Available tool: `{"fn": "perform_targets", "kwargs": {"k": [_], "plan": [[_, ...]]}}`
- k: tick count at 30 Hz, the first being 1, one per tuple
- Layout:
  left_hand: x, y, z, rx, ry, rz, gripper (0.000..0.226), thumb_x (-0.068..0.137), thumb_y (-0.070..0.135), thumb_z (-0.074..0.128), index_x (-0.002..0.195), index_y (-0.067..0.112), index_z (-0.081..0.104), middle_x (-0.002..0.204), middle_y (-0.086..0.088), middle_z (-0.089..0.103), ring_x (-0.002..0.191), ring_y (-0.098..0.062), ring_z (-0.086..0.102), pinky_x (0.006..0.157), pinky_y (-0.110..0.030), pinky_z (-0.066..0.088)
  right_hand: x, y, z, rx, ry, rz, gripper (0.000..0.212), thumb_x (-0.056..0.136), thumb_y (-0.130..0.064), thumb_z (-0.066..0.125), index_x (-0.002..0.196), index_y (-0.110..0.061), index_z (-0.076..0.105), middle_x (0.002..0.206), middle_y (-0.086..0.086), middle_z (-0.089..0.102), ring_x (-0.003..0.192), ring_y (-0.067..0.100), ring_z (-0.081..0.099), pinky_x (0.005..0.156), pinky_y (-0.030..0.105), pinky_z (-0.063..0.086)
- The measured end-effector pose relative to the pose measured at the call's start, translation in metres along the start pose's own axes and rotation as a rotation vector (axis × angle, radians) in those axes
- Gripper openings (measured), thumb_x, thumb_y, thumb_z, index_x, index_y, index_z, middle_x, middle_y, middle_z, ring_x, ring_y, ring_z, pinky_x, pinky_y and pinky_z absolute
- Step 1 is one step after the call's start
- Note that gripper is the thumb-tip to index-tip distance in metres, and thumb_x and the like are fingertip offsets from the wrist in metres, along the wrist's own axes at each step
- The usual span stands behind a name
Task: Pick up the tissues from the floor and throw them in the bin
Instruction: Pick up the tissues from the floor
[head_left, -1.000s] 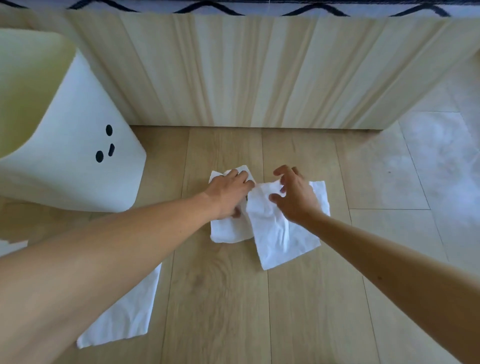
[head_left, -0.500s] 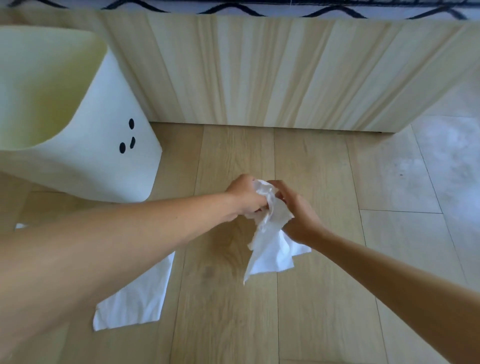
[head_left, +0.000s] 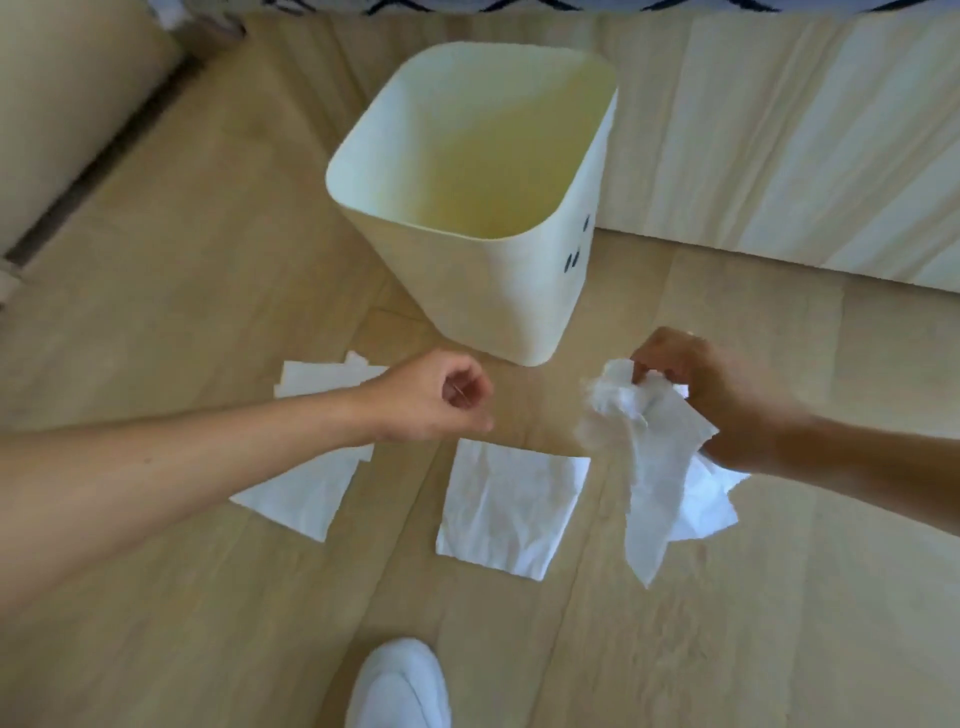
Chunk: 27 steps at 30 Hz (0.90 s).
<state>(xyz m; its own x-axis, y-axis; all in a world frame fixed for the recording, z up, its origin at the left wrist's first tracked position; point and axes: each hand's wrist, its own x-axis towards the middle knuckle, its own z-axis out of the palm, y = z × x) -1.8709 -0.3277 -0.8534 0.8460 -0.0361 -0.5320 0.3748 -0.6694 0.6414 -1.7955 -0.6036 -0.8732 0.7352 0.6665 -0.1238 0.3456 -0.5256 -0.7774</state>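
A cream bin (head_left: 524, 306) with a small black face mark stands upright on the wooden floor, and its inside looks bare. My right hand (head_left: 727, 395) grips a bunch of crumpled white tissues (head_left: 654, 457) that hangs down, just right of and below the bin. My left hand (head_left: 431, 397) is curled shut with nothing visible in it, left of the bunch. One flat tissue (head_left: 511, 512) lies on the floor between my hands. More tissues (head_left: 306, 488) lie under my left forearm, partly hidden.
A pale wooden panel (head_left: 779, 145) runs along the back right behind the bin. A beige cushioned edge (head_left: 57, 104) sits at the far left. A white shoe (head_left: 400, 686) shows at the bottom middle.
The view has swung left, bringing the bin to the middle. My left hand has let go of the tissues and moved left; my right hand alone holds the bunch.
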Motion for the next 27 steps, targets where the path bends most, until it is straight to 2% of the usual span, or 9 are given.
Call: {"fn": "perform_targets", "kwargs": {"k": [3, 5, 8, 10, 12, 17, 20, 23, 27], "plan": [[-0.015, -0.08, -0.038, 0.344, 0.115, -0.045, 0.031, 0.076, 0.02, 0.078, 0.102, 0.017, 0.062, 0.098, -0.001, 0.066, 0.092, -0.022, 0.063, 0.08, -0.036, 0.053, 0.015, -0.019, 0.043, -0.067, -0.163, -0.074, 0.03, 0.067, 0.002, 0.067, 0.082, -0.024, 0.068, 0.101, -0.003, 0.056, 0.079, 0.018, 0.057, 0.065, 0.032, 0.05], [-0.022, -0.127, -0.058, 0.569, 0.124, -0.107, 0.055, 0.074, 0.023, 0.077, 0.123, 0.021, 0.051, 0.12, 0.0, 0.055, 0.108, -0.023, 0.055, 0.086, -0.038, 0.051, 0.021, -0.026, 0.079, -0.21, -0.273, -0.119, 0.035, 0.074, 0.007, 0.058, 0.088, -0.024, 0.066, 0.115, -0.006, 0.049, 0.081, 0.014, 0.053, 0.067, 0.028, 0.047], [-0.024, -0.184, -0.07, 0.854, 0.004, -0.269, 0.114, 0.065, 0.029, 0.084, 0.152, 0.031, 0.01, 0.161, -0.001, 0.006, 0.136, -0.028, 0.035, 0.088, -0.035, 0.049, 0.023, -0.027, 0.128, -0.389, -0.445, -0.173, 0.037, 0.081, 0.004, 0.05, 0.096, -0.028, 0.061, 0.141, -0.006, 0.032, 0.084, 0.021, 0.06, 0.068, 0.028, 0.044], [-0.02, -0.211, -0.067, 0.926, -0.053, -0.311, 0.138, 0.059, 0.032, 0.089, 0.151, 0.038, -0.014, 0.161, 0.002, -0.027, 0.151, -0.03, 0.006, 0.103, -0.041, 0.045, 0.022, -0.022, 0.154, -0.443, -0.516, -0.159, 0.04, 0.083, 0.002, 0.05, 0.105, -0.029, 0.062, 0.152, -0.004, 0.022, 0.087, 0.026, 0.064, 0.07, 0.034, 0.051], [-0.013, -0.229, -0.059, 0.942, -0.08, -0.27, 0.145, 0.057, 0.035, 0.09, 0.148, 0.041, -0.023, 0.157, 0.006, -0.038, 0.152, -0.029, -0.011, 0.109, -0.046, 0.042, 0.019, -0.015, 0.173, -0.487, -0.547, -0.155, 0.04, 0.085, -0.001, 0.055, 0.113, -0.029, 0.061, 0.155, -0.002, 0.02, 0.091, 0.028, 0.065, 0.07, 0.036, 0.054], [-0.001, -0.244, -0.052, 0.934, -0.02, -0.135, 0.136, 0.054, 0.035, 0.09, 0.149, 0.046, -0.007, 0.161, 0.012, -0.007, 0.143, -0.022, 0.013, 0.093, -0.04, 0.052, 0.008, 0.001, 0.191, -0.572, -0.529, -0.212, 0.049, 0.086, -0.011, 0.064, 0.129, -0.029, 0.049, 0.15, 0.004, 0.029, 0.11, 0.029, 0.059, 0.082, 0.04, 0.053], [0.0, -0.246, -0.053, 0.923, 0.053, -0.071, 0.101, 0.067, 0.025, 0.083, 0.147, 0.039, 0.023, 0.148, 0.01, 0.026, 0.126, -0.017, 0.04, 0.083, -0.034, 0.051, 0.009, 0.004, 0.193, -0.62, -0.501, -0.257, 0.053, 0.084, -0.016, 0.068, 0.131, -0.026, 0.046, 0.14, 0.006, 0.038, 0.112, 0.028, 0.056, 0.083, 0.043, 0.052], [-0.007, -0.229, -0.038, 0.859, 0.078, -0.03, 0.053, 0.076, 0.007, 0.063, 0.124, 0.027, 0.053, 0.112, 0.005, 0.055, 0.095, -0.022, 0.061, 0.07, -0.038, 0.051, 0.007, 0.004, 0.191, -0.623, -0.511, -0.269, 0.048, 0.084, -0.015, 0.064, 0.129, -0.025, 0.048, 0.127, 0.006, 0.049, 0.109, 0.028, 0.057, 0.084, 0.042, 0.049], [-0.019, -0.174, -0.003, 0.426, 0.257, 0.048, 0.02, 0.071, -0.003, 0.058, 0.083, 0.013, 0.06, 0.076, 0.002, 0.062, 0.071, -0.024, 0.059, 0.06, -0.041, 0.046, 0.013, -0.014, 0.164, -0.357, -0.276, -0.205, 0.032, 0.078, -0.003, 0.052, 0.1, -0.024, 0.061, 0.095, -0.002, 0.058, 0.093, 0.024, 0.058, 0.068, 0.039, 0.047]]}}
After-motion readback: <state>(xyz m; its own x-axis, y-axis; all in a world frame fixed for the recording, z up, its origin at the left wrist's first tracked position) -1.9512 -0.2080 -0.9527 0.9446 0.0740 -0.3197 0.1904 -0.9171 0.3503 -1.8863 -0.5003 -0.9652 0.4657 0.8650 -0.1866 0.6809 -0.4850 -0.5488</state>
